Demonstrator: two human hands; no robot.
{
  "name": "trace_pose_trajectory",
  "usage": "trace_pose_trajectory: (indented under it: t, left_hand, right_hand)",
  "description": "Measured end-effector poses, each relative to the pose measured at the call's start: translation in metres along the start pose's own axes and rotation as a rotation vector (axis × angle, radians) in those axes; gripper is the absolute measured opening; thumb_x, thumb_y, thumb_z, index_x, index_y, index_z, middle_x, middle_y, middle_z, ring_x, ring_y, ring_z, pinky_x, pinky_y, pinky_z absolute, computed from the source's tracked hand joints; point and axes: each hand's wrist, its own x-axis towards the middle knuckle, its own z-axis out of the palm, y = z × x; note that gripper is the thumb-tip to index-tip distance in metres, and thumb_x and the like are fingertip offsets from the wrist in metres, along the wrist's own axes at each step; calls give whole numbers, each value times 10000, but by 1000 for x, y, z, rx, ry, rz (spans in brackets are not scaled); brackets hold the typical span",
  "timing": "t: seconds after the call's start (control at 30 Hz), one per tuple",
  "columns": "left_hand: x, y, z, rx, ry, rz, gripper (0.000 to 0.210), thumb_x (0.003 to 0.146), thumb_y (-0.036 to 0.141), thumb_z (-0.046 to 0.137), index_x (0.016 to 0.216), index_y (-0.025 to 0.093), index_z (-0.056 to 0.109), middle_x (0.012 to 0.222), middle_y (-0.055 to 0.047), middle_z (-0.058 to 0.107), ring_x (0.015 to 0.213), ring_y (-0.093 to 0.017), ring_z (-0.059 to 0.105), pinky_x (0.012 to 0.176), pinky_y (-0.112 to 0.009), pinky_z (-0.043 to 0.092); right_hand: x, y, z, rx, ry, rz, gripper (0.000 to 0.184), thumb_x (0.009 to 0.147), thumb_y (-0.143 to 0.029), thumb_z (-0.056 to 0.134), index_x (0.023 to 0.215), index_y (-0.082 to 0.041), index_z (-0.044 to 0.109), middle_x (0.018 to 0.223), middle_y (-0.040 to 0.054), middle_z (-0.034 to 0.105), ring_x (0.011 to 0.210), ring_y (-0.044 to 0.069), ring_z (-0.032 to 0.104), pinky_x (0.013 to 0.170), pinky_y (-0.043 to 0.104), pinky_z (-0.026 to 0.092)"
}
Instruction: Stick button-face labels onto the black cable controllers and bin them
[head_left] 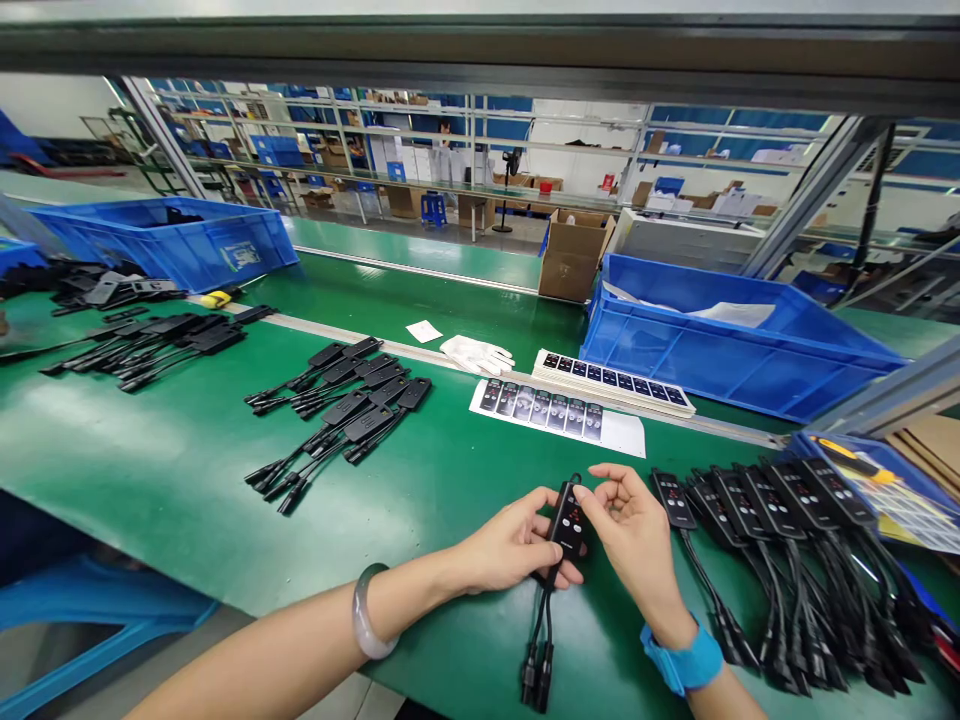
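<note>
My left hand [517,545] is closed around a black controller [568,530] with a labelled face of red marks and white buttons. Two short cables with connectors [536,675] hang from its lower end. At the controller's top edge, the thumb of my right hand [626,525] touches the face, while its other fingers are loosely curled and apart from the thumb. Several labelled controllers [765,500] lie in a row to the right. Beyond my hands is a sheet of printed labels [622,436], with a stack of label sheets [615,385] behind it.
Several controllers showing no labels [367,425] lie left of centre, with more black devices [172,335] farther left. A white glove [477,354] rests near a metal strip. Blue bins [720,350] stand at the back right and left. A yellow-handled tool [855,460] lies at the right.
</note>
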Motion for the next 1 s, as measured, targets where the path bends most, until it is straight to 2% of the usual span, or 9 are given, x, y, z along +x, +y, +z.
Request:
trace_pose_trajectory:
  t: [0.1, 0.2, 0.3, 0.4, 0.5, 0.6, 0.77, 0.9, 1.0]
  left_hand:
    - [2, 3, 0, -74, 5, -28, 412, 716, 259, 695, 1012, 183, 419, 880, -72, 655, 718, -182, 682, 728, -354, 514]
    - [4, 7, -1, -151, 38, -34, 322, 782, 350, 610, 986, 172, 436, 863, -88, 658, 717, -207, 684, 721, -382, 517]
    - [6, 8, -5, -173, 92, 19, 256, 826, 380, 535, 943, 168, 453, 853, -72, 648, 670, -170, 657, 646, -319, 515]
    - [9, 6, -9, -157, 122, 64, 273, 840, 407, 524, 955, 170, 455, 813, -53, 642, 637, -133, 635, 587, -238, 481]
    - [11, 2, -9, -84, 136, 75, 378, 832, 467, 545, 1046, 176, 435, 805, -51, 649, 645, -147, 657, 611, -260, 503]
    - [12, -1, -8, 18, 146, 87, 474, 820, 506, 559, 1115, 178, 387, 751, -43, 652, 650, -175, 675, 637, -313, 533]
    - [13, -4, -8, 100, 181, 90, 482, 827, 516, 541, 1112, 162, 384, 717, -39, 643, 595, -160, 654, 608, -318, 538]
    - [14, -2, -8, -4, 199, 105, 477, 865, 505, 471, 1209, 185, 384, 884, -48, 636, 704, -137, 650, 693, -316, 536]
    - [15, 6, -16, 209, 153, 157, 507, 913, 509, 344, 1307, 189, 353, 951, -80, 645, 800, -173, 654, 766, -371, 531]
  right_hand:
    - [5, 9, 0, -68, -30, -8, 346, 736, -446, 674, 965, -202, 585, 670, -43, 470, 558, 116, 457, 524, 235, 415]
    - [3, 12, 6, -49, -146, -13, 383, 732, -435, 670, 1024, -205, 578, 756, -15, 548, 610, 133, 507, 562, 254, 459]
    - [-5, 8, 14, -46, -261, -33, 508, 678, -375, 722, 1130, -220, 553, 924, 24, 635, 733, 174, 587, 637, 285, 508]
    - [-10, 3, 16, -37, -332, -58, 715, 632, -320, 763, 1282, -236, 478, 1117, 51, 631, 902, 218, 620, 761, 326, 527]
    - [-9, 4, 14, 10, -346, -43, 610, 801, -365, 609, 1364, -226, 420, 1266, 76, 578, 1083, 229, 578, 926, 375, 472]
    - [-7, 9, 14, 21, -326, -65, 460, 913, -371, 434, 1348, -224, 455, 1340, 71, 528, 1208, 221, 498, 1044, 406, 369]
    - [-9, 11, 20, -110, -293, -129, 455, 928, -378, 395, 1347, -212, 461, 1237, 95, 586, 1097, 238, 574, 929, 394, 478]
    - [-13, 6, 22, -320, -227, -245, 620, 894, -362, 474, 1456, -208, 263, 1184, 113, 548, 1049, 244, 579, 855, 372, 521]
    - [-8, 2, 15, -497, -185, -360, 645, 896, -278, 448, 1475, -205, 174, 1188, 121, 503, 1053, 246, 571, 856, 366, 518]
